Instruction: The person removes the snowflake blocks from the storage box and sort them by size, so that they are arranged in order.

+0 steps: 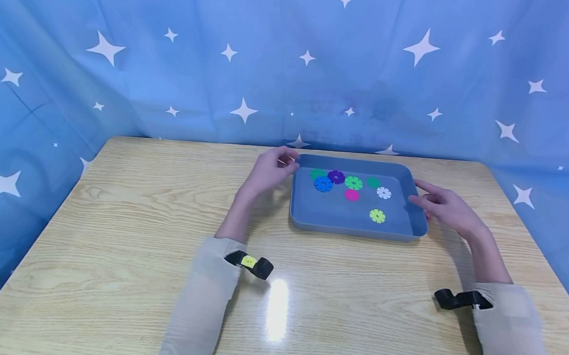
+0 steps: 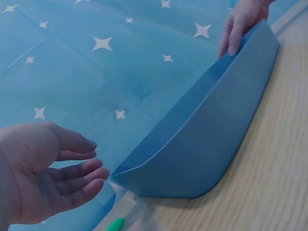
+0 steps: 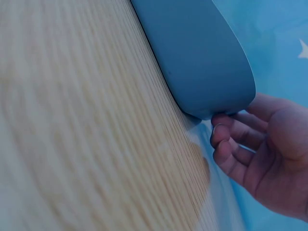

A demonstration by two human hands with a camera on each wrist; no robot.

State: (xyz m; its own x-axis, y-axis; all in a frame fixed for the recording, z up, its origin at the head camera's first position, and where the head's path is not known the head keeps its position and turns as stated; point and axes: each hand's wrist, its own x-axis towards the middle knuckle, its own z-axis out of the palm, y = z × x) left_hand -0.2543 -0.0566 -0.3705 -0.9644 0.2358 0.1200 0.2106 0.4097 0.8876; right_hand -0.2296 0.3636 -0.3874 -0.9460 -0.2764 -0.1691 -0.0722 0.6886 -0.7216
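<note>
A blue-grey plastic tray (image 1: 332,219) lies on the table with several notched plastic discs in it. Among them are a blue disc (image 1: 322,184), a purple disc (image 1: 336,177), a pink disc (image 1: 352,195), a white disc (image 1: 383,193) and a yellow-green disc (image 1: 377,215). My right hand (image 1: 443,207) grips the tray's right end, thumb over the rim and fingers against the outer wall (image 3: 207,62). At the back left corner, my left hand (image 1: 272,170) has loosely bent fingers, its fingertips just short of the tray wall (image 2: 192,149) in the left wrist view.
A wooden table (image 1: 158,205) stretches around the tray. Behind it hangs a blue curtain (image 1: 273,85) with white stars. A small green piece (image 2: 115,224) shows near the left hand in the left wrist view. Black straps with cameras (image 1: 257,266) sit on both wrists.
</note>
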